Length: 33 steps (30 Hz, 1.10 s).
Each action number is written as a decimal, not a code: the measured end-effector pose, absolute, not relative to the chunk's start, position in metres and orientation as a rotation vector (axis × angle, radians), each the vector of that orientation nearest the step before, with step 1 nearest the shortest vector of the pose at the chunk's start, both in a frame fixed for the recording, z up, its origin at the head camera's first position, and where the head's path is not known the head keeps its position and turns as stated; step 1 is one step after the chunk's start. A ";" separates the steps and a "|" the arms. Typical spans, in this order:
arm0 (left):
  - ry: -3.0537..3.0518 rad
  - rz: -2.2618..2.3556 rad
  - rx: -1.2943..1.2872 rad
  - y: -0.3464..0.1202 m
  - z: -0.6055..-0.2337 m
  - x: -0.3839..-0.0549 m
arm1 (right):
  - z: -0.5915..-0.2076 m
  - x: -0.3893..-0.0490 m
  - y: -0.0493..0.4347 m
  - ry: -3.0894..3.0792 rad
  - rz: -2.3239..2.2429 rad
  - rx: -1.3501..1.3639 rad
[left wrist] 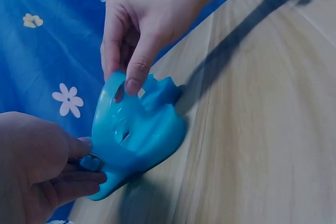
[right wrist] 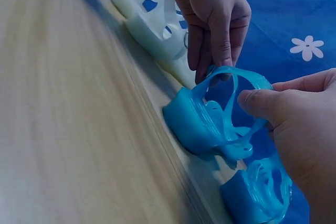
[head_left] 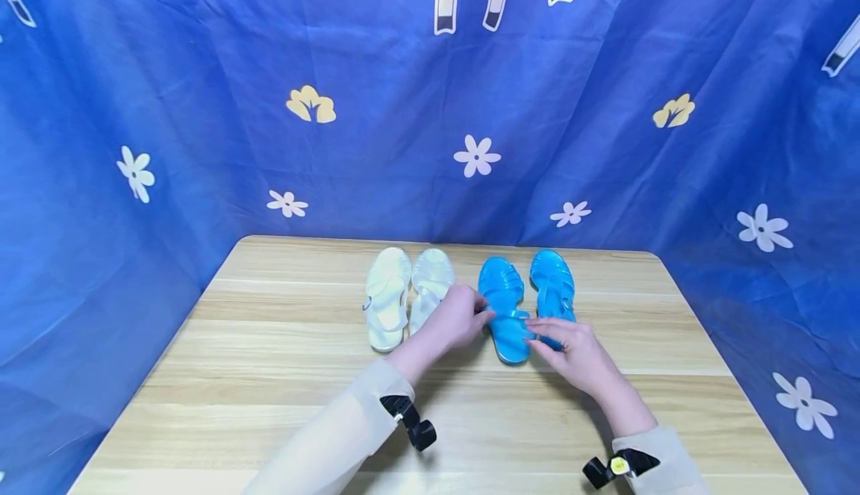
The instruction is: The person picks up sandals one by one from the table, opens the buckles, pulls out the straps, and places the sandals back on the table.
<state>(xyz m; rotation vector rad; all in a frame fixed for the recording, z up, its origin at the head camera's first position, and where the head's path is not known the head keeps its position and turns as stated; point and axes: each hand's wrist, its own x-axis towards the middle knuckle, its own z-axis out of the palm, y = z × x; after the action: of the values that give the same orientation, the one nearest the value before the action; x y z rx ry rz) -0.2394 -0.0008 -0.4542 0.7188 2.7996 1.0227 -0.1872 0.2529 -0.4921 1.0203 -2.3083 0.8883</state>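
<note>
A blue jelly sandal [head_left: 508, 340] stands upright on its sole, with both hands at its ankle strap. My left hand [head_left: 460, 318] is on its left side, thumb and fingers around the small metal buckle [left wrist: 92, 162] in the left wrist view. On the other side my right hand [head_left: 571, 352] pinches the strap [right wrist: 255, 78] between thumb and fingers, holding it raised in an arch above the heel in the right wrist view. The matching blue sandal [head_left: 552, 278] stands just right of it, partly behind the right hand.
A pair of white jelly sandals, the left one [head_left: 387, 297] and the right one [head_left: 433, 269], stands left of the blue pair. My left hand partly covers the nearer white one. All stand on a wooden table [head_left: 282, 360] before a blue patterned curtain [head_left: 390, 151].
</note>
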 end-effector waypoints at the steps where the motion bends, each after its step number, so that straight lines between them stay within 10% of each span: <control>1: 2.798 1.008 0.720 -0.001 -0.453 -0.237 | -0.492 -0.186 0.252 -2.302 0.886 1.031; 33: 2.736 1.105 0.913 -0.047 -0.458 -0.170 | -0.501 -0.136 0.223 -2.022 0.942 1.331</control>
<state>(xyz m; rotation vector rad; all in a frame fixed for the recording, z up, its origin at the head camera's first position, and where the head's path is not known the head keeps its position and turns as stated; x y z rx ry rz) -0.1696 -0.0474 -0.4580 0.9128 2.7362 1.1047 -0.1358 0.2229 -0.5006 1.3308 -2.0222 0.9419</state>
